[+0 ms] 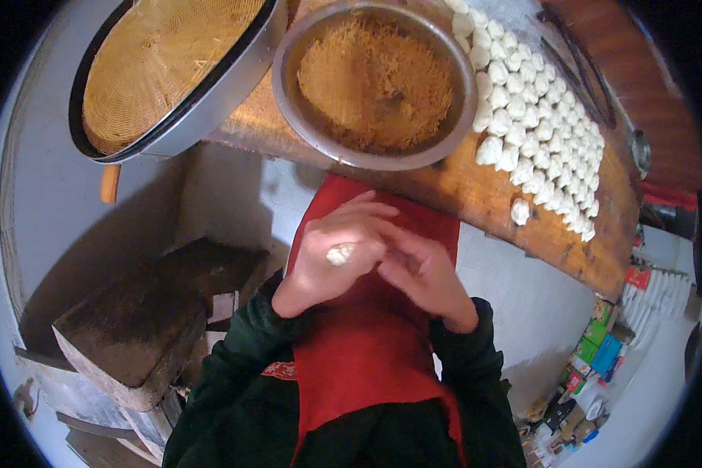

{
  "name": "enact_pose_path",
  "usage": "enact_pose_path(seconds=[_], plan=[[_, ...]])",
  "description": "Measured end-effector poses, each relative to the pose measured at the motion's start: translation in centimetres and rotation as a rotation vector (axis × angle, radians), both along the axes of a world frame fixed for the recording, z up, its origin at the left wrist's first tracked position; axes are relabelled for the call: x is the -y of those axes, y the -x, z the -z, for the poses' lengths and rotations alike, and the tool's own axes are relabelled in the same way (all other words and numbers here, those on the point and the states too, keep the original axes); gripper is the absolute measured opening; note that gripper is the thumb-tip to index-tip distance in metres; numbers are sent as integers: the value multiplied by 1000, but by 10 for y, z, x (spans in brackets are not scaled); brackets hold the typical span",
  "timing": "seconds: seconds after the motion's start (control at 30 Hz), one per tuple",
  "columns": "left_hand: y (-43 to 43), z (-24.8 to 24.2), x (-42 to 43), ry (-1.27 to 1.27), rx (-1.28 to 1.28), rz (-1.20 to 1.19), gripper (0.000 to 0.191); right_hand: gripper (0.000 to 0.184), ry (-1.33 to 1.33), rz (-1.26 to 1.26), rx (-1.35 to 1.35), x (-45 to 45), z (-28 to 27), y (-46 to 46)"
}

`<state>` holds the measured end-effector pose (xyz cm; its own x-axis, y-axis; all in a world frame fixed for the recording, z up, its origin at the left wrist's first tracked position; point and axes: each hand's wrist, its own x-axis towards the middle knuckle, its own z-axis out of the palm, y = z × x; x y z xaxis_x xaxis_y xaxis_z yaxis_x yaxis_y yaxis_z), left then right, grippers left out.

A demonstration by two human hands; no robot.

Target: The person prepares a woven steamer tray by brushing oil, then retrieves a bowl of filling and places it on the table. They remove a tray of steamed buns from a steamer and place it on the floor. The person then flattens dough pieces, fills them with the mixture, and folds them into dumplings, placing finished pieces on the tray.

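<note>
In front of the red apron (351, 362), my two hands meet above my lap. My left hand (333, 245) is curled around a small piece of white dough (340, 253), part of which shows between the thumb side and the fingers. Its other fingers stretch forward and are blurred. My right hand (424, 269) has bent fingers that touch the left hand's finger side; whether anything is in them is hidden. Beyond the hands, a steel basin (380, 161) on the wooden table holds a brown, crumbly mass (374, 82).
Rows of white dough pieces (532, 128) cover the table's (561, 257) right part, with one dough piece (520, 212) apart near the front edge. A metal steamer pan with a woven mat (164, 64) juts over the left edge. A dark, worn block-like structure (134, 327) stands lower left.
</note>
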<state>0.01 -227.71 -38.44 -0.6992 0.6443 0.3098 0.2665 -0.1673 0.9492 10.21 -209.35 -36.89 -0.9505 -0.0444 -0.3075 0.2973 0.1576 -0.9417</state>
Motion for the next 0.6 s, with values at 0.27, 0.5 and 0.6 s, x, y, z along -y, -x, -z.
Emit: enact_pose_path(seconds=[0.27, 0.5, 0.6], plan=[[-1, 0, 25, 160, 161, -230, 34, 44, 136, 384, 61, -36, 19, 83], [-1, 1, 21, 324, 200, -200, 26, 45, 381, 454, -103, -11, 35, 116], [4, -4, 9, 341, 49, -249, 21, 47, 373, 476, -114, -21, 32, 134]])
